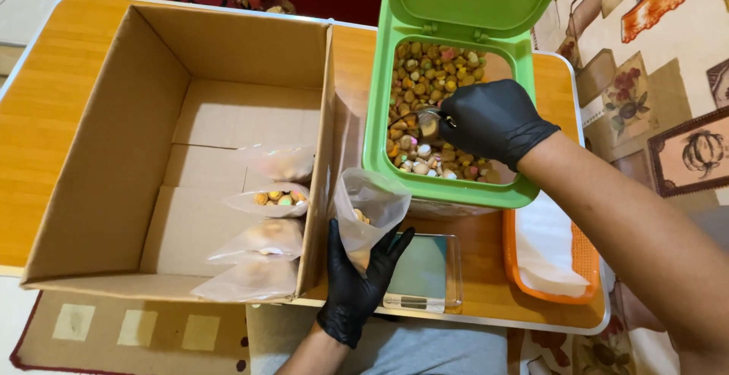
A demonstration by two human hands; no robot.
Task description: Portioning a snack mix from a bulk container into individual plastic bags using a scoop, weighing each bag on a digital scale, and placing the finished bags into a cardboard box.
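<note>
My left hand (pixel 357 284), in a black glove, holds a small clear plastic bag (pixel 370 202) open at the table's front edge, with a few pellets inside it. In another black glove, my right hand (pixel 493 121) reaches into a green bin (pixel 377 124) whose lid is raised. It grips a small metal scoop (pixel 429 122) dipped in the multicoloured pellets (pixel 433 71) that fill the bin.
A large open cardboard box (pixel 114 155) on the left holds several filled clear bags (pixel 266 234) along its right wall. A small flat scale (pixel 425 272) lies below the bin. An orange basket (pixel 566 269) with white sheets sits at the right. The wooden table (pixel 38 117) stands over patterned rugs.
</note>
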